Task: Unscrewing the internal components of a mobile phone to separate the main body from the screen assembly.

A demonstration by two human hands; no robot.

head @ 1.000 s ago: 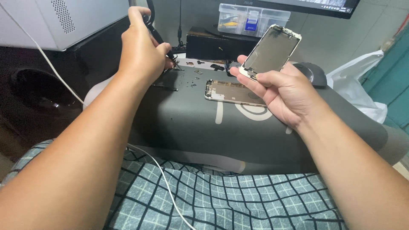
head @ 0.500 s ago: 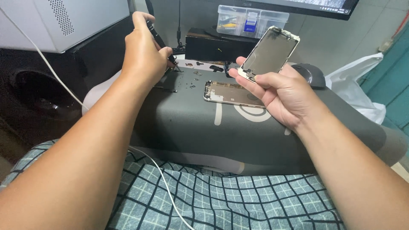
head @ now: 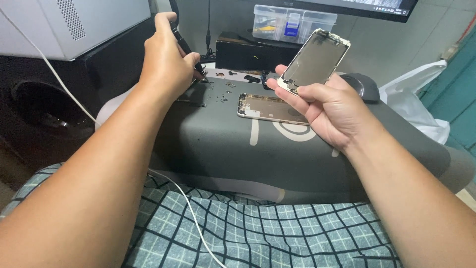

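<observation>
My left hand (head: pixel 167 59) grips a thin black screwdriver (head: pixel 187 48), its tip down among small loose parts (head: pixel 225 85) on the grey mat (head: pixel 238 149). My right hand (head: pixel 327 106) holds a phone screen panel (head: pixel 314 60) by its lower end, tilted up with its inner side toward me. The phone's metal back housing (head: pixel 270 108) lies flat on the mat, just left of my right hand.
A clear plastic parts box (head: pixel 292 22) and a black box (head: pixel 248 49) stand at the back under a monitor. A dark mouse (head: pixel 364 87) and a white plastic bag (head: pixel 419 99) lie right. A white cable (head: pixel 59 82) crosses my checked shorts (head: pixel 248 233).
My left hand has shifted slightly with the screwdriver tip staying at the small parts. My right hand keeps the screen panel raised in the same place.
</observation>
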